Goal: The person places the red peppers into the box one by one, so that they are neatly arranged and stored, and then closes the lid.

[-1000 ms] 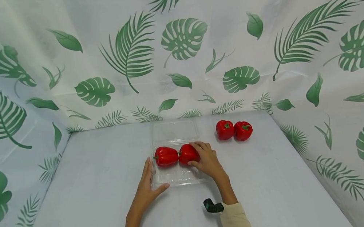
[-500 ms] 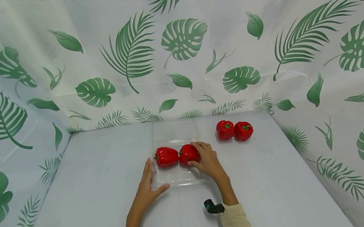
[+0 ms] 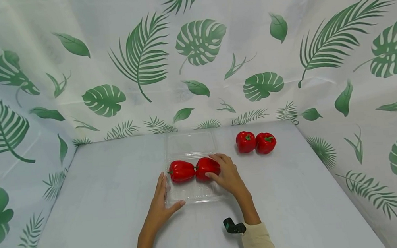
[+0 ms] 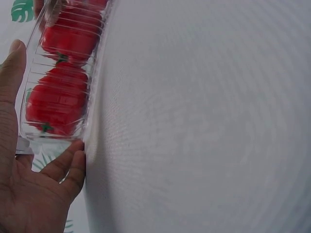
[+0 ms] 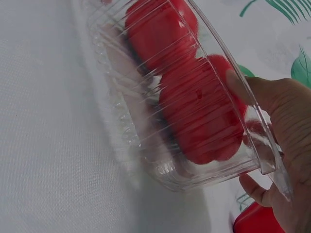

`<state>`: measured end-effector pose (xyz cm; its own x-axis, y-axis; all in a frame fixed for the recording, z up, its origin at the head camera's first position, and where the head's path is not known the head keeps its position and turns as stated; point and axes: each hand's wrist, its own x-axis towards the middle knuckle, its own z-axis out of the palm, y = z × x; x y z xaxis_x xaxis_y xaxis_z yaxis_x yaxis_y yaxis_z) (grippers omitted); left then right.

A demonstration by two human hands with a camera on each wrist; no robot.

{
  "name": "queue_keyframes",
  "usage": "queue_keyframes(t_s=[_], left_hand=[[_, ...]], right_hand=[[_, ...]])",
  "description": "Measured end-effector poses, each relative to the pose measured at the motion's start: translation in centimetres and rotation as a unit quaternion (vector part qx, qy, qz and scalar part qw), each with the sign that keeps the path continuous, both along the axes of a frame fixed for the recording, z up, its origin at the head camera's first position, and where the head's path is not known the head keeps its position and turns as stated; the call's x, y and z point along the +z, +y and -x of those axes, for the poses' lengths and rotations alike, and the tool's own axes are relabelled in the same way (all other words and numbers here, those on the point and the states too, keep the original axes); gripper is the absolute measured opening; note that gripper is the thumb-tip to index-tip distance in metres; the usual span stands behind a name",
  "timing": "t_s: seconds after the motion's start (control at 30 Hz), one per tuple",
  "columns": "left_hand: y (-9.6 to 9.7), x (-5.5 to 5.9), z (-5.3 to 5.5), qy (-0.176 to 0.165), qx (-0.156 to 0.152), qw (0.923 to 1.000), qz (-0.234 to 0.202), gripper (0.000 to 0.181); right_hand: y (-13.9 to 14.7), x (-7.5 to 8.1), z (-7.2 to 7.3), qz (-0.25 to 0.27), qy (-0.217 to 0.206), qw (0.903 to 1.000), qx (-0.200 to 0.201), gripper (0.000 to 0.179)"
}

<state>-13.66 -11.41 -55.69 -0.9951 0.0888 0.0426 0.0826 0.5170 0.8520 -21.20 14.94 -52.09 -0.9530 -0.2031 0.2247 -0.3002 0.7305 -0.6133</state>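
Two red bell peppers lie end to end in a clear plastic clamshell container, whose lid is folded back. The left bell pepper has its green stem toward the left wall. Around the right bell pepper my right hand holds thumb and fingers, the thumb on its near side; the right wrist view shows the thumb at the pepper, inside the rim. My left hand is spread at the container's near left corner, straight fingers along the left wall and thumb at the front edge.
Two more red bell peppers, one beside the other, sit at the back right of the white table. A leaf-printed curtain closes off the back and both sides.
My right hand has shifted slightly to the right, so more of the right bell pepper shows. The left hand and container stay where they were.
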Motion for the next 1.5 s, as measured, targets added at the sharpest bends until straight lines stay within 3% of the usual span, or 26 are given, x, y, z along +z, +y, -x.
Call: queue_keyframes(t_s=[0.33, 0.53, 0.73, 0.9, 1.07, 1.23, 1.37, 1.5], left_hand=[[0.0, -0.1, 0.0, 0.002, 0.001, 1.0000, 0.006, 0.111], [0.0, -0.1, -0.1, 0.001, 0.003, 1.0000, 0.003, 0.110], [0.0, -0.2, -0.1, -0.002, 0.002, 1.0000, 0.006, 0.110], [0.0, 0.0, -0.1, 0.000, 0.002, 1.0000, 0.008, 0.110], [0.0, 0.1, -0.1, 0.001, 0.001, 1.0000, 0.003, 0.109], [0.0, 0.1, -0.1, -0.004, 0.001, 1.0000, 0.005, 0.110], [0.0, 0.1, -0.1, -0.003, 0.002, 1.0000, 0.007, 0.110], [0.0, 0.1, -0.1, -0.003, 0.001, 1.0000, 0.002, 0.110]], right_hand=[[0.8, -0.4, 0.2, 0.061, 0.052, 0.9965, -0.024, 0.055], [1.4, -0.5, 0.3, 0.142, 0.105, 0.9819, -0.068, 0.042], [2.1, -0.2, 0.4, 0.214, 0.172, 0.9515, -0.138, 0.036], [2.7, -0.3, 0.6, 0.269, 0.199, 0.9138, -0.230, 0.039], [3.9, -0.9, 0.7, 0.317, 0.170, 0.8754, -0.323, 0.052], [5.3, -1.1, 1.2, 0.345, 0.129, 0.8447, -0.388, 0.069], [6.5, -0.9, 1.7, 0.374, 0.088, 0.8301, -0.404, 0.078], [7.8, -0.8, 2.3, 0.384, 0.044, 0.8244, -0.413, 0.084]])
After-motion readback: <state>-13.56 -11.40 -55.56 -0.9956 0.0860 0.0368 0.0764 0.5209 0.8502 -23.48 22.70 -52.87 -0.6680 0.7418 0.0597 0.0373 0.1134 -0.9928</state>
